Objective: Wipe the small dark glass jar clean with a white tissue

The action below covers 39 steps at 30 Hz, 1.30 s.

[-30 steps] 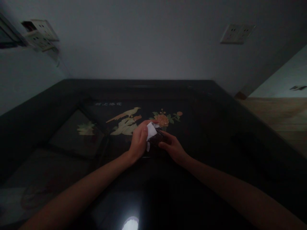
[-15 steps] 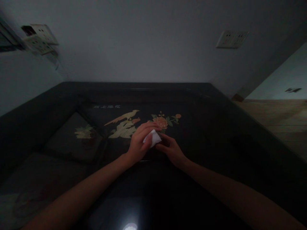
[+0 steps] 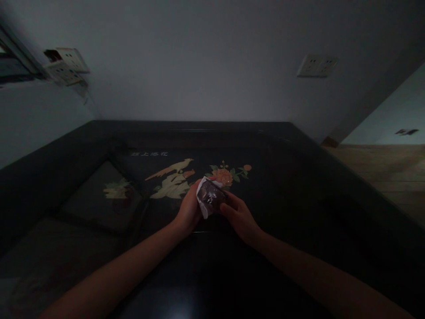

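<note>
In dim light both my hands meet over a dark lacquered table (image 3: 292, 186). My left hand (image 3: 188, 212) has its fingers closed around a white cloth (image 3: 201, 200) that wraps one side of a small dark glossy object (image 3: 212, 197). My right hand (image 3: 239, 216) grips that same dark object from the right, its fingers curled on it. What the object is I cannot make out. The hands hover just in front of the painted bird and flower inlay (image 3: 186, 173) on the tabletop.
The table fills a corner between two pale walls. Wall sockets sit at upper left (image 3: 66, 62) and upper right (image 3: 317, 65). A wooden floor (image 3: 392, 173) shows past the table's right edge. A second inlaid panel (image 3: 116, 190) lies to the left.
The white cloth, which covered the object half a second ago, has slid to the left side, so the dark glossy object now shows between my hands.
</note>
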Motion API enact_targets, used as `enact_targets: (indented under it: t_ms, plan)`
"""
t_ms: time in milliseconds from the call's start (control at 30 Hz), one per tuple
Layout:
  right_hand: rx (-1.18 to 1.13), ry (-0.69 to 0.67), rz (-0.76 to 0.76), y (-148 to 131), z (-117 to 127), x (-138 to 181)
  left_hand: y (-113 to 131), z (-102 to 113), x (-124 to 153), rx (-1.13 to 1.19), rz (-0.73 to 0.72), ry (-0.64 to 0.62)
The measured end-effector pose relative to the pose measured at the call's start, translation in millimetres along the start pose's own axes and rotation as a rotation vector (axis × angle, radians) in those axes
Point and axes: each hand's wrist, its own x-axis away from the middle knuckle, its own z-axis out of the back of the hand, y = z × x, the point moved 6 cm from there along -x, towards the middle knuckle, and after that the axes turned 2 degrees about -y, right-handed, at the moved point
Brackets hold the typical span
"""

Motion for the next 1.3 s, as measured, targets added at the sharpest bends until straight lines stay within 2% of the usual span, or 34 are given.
enact_targets:
  t_ms: [167,300,433,533,633,767,867,1067,1167,1300]
  plan:
    - [-0.134,-0.025,0.077,-6.3,-2.0,-0.5,-13.3,7.8,-7.6,0.206,0.142,0.052]
    - [-0.144,-0.028,0.082,-6.9,-0.7,0.1,-11.3,11.0,-9.7,0.243,0.129,0.033]
    - [-0.139,-0.045,0.098,-8.3,-1.6,1.6,-10.0,5.9,-5.4,0.242,0.156,-0.032]
    - [-0.140,-0.052,0.117,-12.2,-3.6,3.3,-10.1,4.7,-3.7,0.215,0.124,-0.079]
    - [-0.117,-0.043,0.151,-20.6,-4.9,4.0,-11.7,6.9,-5.0,0.185,0.089,-0.100]
    - [-0.053,-0.023,0.215,-40.0,-2.7,-0.6,-14.7,7.9,-6.5,0.184,0.132,-0.089]
    - [-0.020,0.066,0.278,-58.9,12.1,-8.1,-14.6,7.9,-5.5,0.195,0.171,-0.050]
    - [0.086,0.333,0.421,-97.1,71.2,-21.8,-13.5,0.2,-2.1,0.225,0.199,-0.067]
    - [0.124,0.368,0.452,-109.5,94.7,-26.4,-12.0,-4.3,0.4,0.204,0.178,-0.088]
    - [0.156,0.370,0.472,-119.6,114.6,-28.8,-9.5,-5.4,2.8,0.080,0.120,-0.108]
